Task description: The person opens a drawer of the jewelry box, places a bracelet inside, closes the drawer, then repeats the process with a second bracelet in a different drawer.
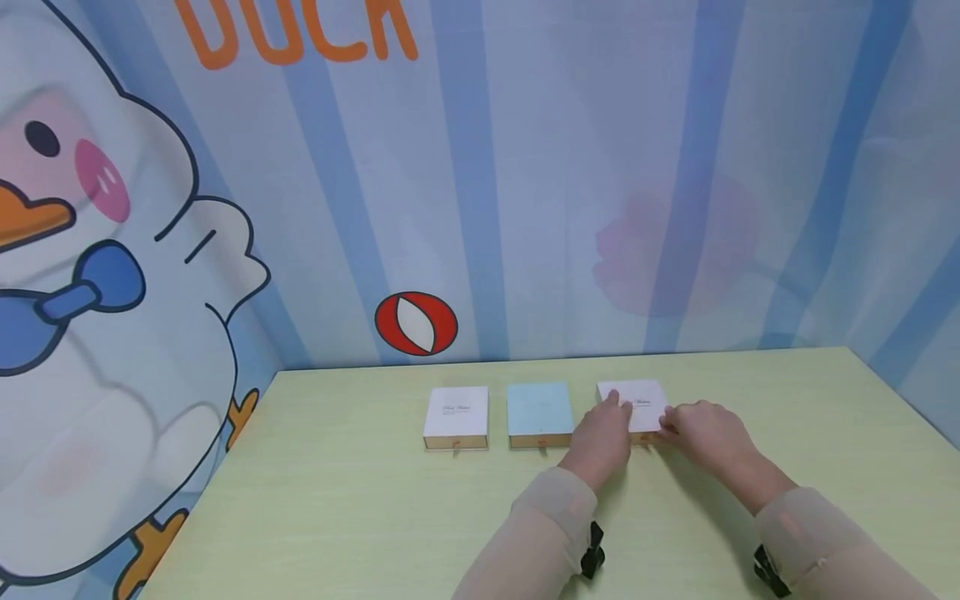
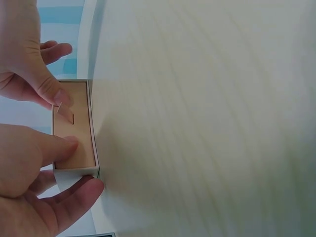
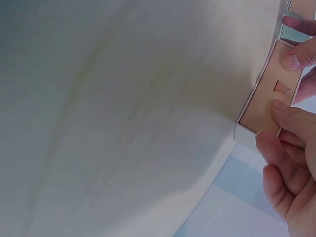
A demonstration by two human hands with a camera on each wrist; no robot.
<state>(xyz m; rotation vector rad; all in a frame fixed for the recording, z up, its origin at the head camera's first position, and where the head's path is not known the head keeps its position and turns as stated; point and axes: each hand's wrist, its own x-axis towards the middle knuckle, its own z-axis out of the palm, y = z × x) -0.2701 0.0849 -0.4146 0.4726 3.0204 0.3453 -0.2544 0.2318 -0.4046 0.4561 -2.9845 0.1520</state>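
Observation:
Both hands are at a white drawer-style box, the rightmost of three in the head view. Its tan drawer front faces me and sits about flush within the white sleeve, with a small tan pull tab sticking out at the middle. My left hand grips the box's left end, its thumb on the drawer front and its fingers around the sleeve. At the right end my right hand holds the box the same way, thumb against the front. In both wrist views the two thumbs lie on either side of the tab.
A light blue box stands just left of my left hand. Farther left is another white box, in the same row. All rest on the pale yellow-green table, whose back edge meets a blue striped printed backdrop.

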